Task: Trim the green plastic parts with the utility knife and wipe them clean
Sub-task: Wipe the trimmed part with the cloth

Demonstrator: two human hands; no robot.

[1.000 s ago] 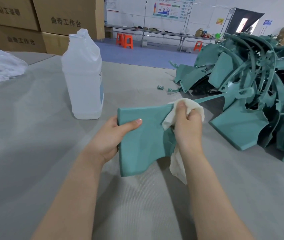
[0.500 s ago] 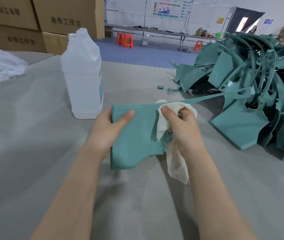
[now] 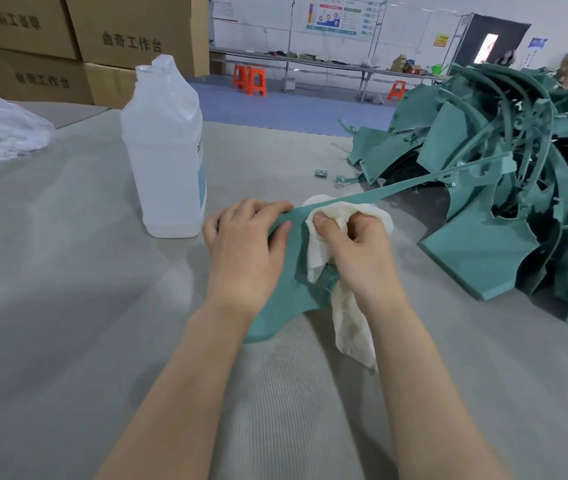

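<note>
My left hand (image 3: 244, 251) grips the top left edge of a green plastic part (image 3: 293, 299), thumb on its near face and fingers over the back. A long thin strip of that part runs up to the right toward the pile. My right hand (image 3: 355, 251) holds a bunched white cloth (image 3: 348, 320) against the part's upper edge, and the cloth's loose end hangs below my wrist. No utility knife is in view.
A translucent white plastic jug (image 3: 164, 150) stands just left of my hands on the grey mat (image 3: 67, 289). A big pile of green parts (image 3: 504, 188) fills the right side. A small green offcut (image 3: 320, 173) lies beyond my hands. Cardboard boxes (image 3: 102, 39) stand at the back left.
The green part has tilted away, so less of its face shows. My left hand has shifted right, over its top edge. My right hand and cloth have moved left along that edge.
</note>
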